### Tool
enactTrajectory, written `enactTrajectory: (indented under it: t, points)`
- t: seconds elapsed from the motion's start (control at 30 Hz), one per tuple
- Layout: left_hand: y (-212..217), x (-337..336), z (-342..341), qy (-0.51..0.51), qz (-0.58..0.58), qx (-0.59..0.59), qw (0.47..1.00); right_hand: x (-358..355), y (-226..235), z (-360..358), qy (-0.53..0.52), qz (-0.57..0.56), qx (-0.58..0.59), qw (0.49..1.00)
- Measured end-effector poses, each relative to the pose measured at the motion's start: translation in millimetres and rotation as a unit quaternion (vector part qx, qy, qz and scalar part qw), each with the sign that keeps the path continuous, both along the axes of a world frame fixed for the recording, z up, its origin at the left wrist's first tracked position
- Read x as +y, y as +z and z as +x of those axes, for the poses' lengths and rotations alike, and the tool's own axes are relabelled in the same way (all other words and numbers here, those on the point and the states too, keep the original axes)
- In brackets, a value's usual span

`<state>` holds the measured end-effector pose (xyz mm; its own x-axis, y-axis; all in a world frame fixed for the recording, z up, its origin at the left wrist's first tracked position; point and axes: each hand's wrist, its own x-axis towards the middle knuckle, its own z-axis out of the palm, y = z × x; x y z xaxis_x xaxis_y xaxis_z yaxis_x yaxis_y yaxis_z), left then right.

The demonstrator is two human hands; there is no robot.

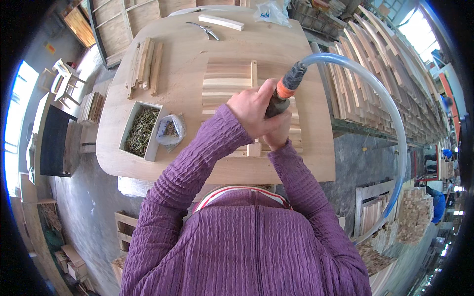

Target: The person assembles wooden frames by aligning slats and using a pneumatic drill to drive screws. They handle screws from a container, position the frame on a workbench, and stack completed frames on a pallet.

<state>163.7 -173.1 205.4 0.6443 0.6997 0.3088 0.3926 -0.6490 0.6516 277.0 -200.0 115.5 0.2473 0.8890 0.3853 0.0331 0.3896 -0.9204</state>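
Both of my hands are closed around a dark hand-held air tool (278, 105) with an orange ring, fed by a clear hose. My left hand (249, 111) wraps it from the left. My right hand (279, 132) grips it lower down, partly behind the left. The tool's working end is hidden by my hands. Beneath them lies a panel of striped wooden slats (224, 85). A narrow wooden strip (254, 73) runs across the panel, away from me, and passes under my hands. A small wooden block (254, 149) sits at the panel's near edge.
On the tabletop (177, 64), a white box (153, 149) of screws stands left beside a plastic bag (171, 130) of small parts. Several wooden strips (144, 66) lie beyond. Pliers (207, 31) and a white bar (221, 22) lie farther back. The hose (399, 118) arcs right, near stacked boards (365, 74).
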Motion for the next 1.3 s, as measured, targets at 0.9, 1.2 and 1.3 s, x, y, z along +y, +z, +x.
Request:
enactTrajectory:
  t: [0.9, 1.2, 1.3]
  points:
    - [1.8, -17.4, 4.5, 0.084, 0.031, -0.067, 0.994, -0.7, 8.1, 5.4, 0.057, 0.04, 0.061, 0.996]
    - [6.4, -26.0, 9.7, 0.141, 0.043, -0.002, 0.989, -3.5, 12.2, 0.4, 0.023, 0.035, 0.055, 0.998]
    - [-10.2, -16.6, 10.1, 0.025, -0.041, -0.173, 0.984, -4.6, 7.1, 12.3, 0.01, -0.01, 0.122, 0.992]
